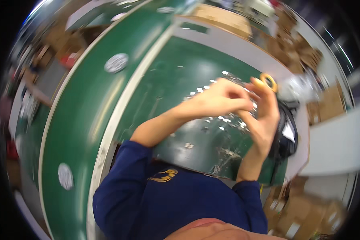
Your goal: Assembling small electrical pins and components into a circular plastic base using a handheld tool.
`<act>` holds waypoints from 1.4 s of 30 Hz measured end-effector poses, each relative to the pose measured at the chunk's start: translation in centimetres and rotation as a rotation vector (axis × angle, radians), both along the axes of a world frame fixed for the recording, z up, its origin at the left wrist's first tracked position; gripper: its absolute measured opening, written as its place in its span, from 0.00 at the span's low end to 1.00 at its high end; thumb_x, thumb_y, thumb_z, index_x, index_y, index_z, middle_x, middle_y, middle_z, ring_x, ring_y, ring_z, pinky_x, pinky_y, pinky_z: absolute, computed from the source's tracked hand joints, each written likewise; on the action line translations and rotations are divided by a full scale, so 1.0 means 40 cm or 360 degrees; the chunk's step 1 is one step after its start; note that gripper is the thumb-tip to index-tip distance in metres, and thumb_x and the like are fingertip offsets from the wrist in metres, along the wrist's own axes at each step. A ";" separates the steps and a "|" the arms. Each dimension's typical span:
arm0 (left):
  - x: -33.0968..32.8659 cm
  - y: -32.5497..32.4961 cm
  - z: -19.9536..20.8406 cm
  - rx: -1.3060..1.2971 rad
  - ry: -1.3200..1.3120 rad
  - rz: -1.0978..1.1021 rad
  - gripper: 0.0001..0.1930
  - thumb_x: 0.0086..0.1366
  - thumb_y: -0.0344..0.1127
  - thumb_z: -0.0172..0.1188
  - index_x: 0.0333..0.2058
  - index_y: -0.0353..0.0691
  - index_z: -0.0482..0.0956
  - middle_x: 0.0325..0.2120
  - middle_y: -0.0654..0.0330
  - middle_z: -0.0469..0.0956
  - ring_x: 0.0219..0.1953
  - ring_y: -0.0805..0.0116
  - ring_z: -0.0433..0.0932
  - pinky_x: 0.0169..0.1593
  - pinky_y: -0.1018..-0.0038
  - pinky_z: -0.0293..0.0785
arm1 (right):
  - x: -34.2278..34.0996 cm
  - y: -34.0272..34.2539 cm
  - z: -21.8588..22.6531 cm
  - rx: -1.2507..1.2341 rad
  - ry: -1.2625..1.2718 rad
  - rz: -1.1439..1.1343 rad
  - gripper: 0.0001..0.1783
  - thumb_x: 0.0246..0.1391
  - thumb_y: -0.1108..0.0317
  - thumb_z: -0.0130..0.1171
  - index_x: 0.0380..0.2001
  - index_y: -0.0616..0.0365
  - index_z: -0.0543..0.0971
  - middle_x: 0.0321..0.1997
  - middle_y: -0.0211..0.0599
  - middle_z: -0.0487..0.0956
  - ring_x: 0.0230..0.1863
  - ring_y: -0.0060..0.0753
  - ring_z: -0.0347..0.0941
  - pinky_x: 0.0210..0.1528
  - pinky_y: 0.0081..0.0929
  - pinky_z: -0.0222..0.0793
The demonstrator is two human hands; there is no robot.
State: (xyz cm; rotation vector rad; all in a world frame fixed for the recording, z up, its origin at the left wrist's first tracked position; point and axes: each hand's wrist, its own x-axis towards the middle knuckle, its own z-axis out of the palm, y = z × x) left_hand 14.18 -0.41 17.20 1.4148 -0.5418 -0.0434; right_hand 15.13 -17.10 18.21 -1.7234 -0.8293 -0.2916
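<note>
Both hands are raised over a green work table (168,72) and meet at the fingertips. My left hand (224,98) is closed in a pinch, thumb against the curled fingers. My right hand (266,116) faces it with bent fingers, its thumb reaching to the left hand's fingertips. Whatever sits between them is too small and blurred to make out. Beneath and around the hands lie many small shiny metal pieces (223,119), scattered on the table. A yellow ring-shaped roll (273,81) shows just beyond the right fingertips; I cannot tell whether they touch it.
Right of the hands sit a black bag (286,138) with a white label and a clear plastic bag (298,88). A green conveyor belt (96,92) carrying round white discs (116,63) runs along the left. Cardboard boxes (308,212) are stacked at lower right.
</note>
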 end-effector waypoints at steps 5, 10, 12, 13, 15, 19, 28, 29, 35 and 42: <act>-0.060 0.079 0.032 0.0445 0.0001 0.0430 0.18 0.60 0.46 0.62 0.34 0.33 0.81 0.24 0.58 0.80 0.30 0.72 0.79 0.33 0.75 0.74 | -0.022 -0.045 -0.004 -0.0026 -0.0100 0.0089 0.24 0.46 0.84 0.59 0.50 0.70 0.71 0.50 0.44 0.75 0.52 0.36 0.73 0.58 0.31 0.65; -0.310 0.262 0.013 0.0994 -0.0286 0.1612 0.25 0.59 0.52 0.62 0.41 0.33 0.79 0.33 0.49 0.81 0.35 0.57 0.81 0.39 0.67 0.77 | 0.032 -0.097 -0.031 -0.0024 -0.0083 0.0175 0.15 0.58 0.77 0.51 0.48 0.70 0.74 0.50 0.50 0.76 0.52 0.38 0.72 0.57 0.33 0.66; -0.433 0.336 -0.072 0.1191 -0.0107 0.2280 0.28 0.59 0.55 0.60 0.44 0.32 0.78 0.41 0.46 0.79 0.43 0.56 0.79 0.47 0.67 0.75 | 0.034 -0.090 -0.031 -0.0017 -0.0154 0.0226 0.14 0.58 0.77 0.50 0.47 0.71 0.75 0.49 0.50 0.76 0.51 0.38 0.72 0.57 0.32 0.66; -0.513 0.370 -0.104 0.1554 0.0086 0.2541 0.30 0.60 0.56 0.58 0.47 0.32 0.76 0.45 0.46 0.76 0.49 0.53 0.75 0.53 0.64 0.71 | 0.034 -0.086 -0.024 -0.0028 -0.0232 0.0237 0.13 0.58 0.77 0.49 0.46 0.71 0.75 0.48 0.50 0.76 0.50 0.38 0.72 0.56 0.32 0.66; -0.674 0.443 -0.155 0.2149 0.0979 0.2692 0.33 0.59 0.57 0.59 0.50 0.31 0.73 0.47 0.43 0.75 0.51 0.49 0.74 0.53 0.60 0.71 | 0.029 -0.072 -0.025 -0.0052 -0.0402 0.0222 0.13 0.58 0.78 0.47 0.44 0.72 0.75 0.47 0.51 0.76 0.49 0.38 0.72 0.56 0.32 0.67; -0.953 0.559 -0.305 0.2397 0.2334 0.3110 0.47 0.49 0.63 0.66 0.56 0.30 0.63 0.47 0.35 0.72 0.49 0.37 0.72 0.51 0.54 0.72 | 0.024 -0.063 -0.028 -0.0044 -0.0444 0.0278 0.13 0.57 0.77 0.47 0.42 0.72 0.74 0.46 0.53 0.75 0.49 0.40 0.71 0.56 0.34 0.66; -1.043 0.663 -0.339 0.1620 0.1863 0.3155 0.62 0.34 0.64 0.73 0.62 0.28 0.56 0.54 0.34 0.66 0.58 0.42 0.67 0.60 0.56 0.63 | 0.019 -0.027 -0.030 -0.0036 -0.0486 0.0248 0.25 0.58 0.55 0.47 0.39 0.74 0.74 0.41 0.54 0.77 0.45 0.47 0.74 0.54 0.37 0.67; -0.974 0.674 -0.305 0.1626 0.1525 0.3047 0.61 0.35 0.63 0.73 0.61 0.28 0.57 0.54 0.35 0.67 0.57 0.43 0.68 0.61 0.59 0.63 | 0.018 -0.029 -0.036 0.0056 -0.0358 0.0363 0.29 0.59 0.51 0.45 0.42 0.72 0.74 0.41 0.52 0.77 0.44 0.43 0.74 0.51 0.35 0.68; -0.380 0.758 -0.267 0.1620 0.0367 0.2286 0.61 0.35 0.63 0.73 0.61 0.28 0.57 0.55 0.36 0.64 0.58 0.43 0.66 0.61 0.61 0.64 | -0.052 0.026 -0.039 -0.0148 -0.0015 0.0446 0.44 0.56 0.33 0.44 0.53 0.69 0.70 0.37 0.44 0.78 0.37 0.34 0.76 0.43 0.30 0.71; -0.020 0.883 -0.416 0.1743 0.0708 0.2087 0.60 0.33 0.62 0.73 0.64 0.40 0.55 0.57 0.40 0.60 0.56 0.39 0.67 0.57 0.52 0.67 | -0.069 -0.054 -0.118 -0.0443 0.0386 0.0304 0.40 0.56 0.38 0.51 0.59 0.63 0.65 0.35 0.40 0.79 0.37 0.31 0.76 0.41 0.26 0.71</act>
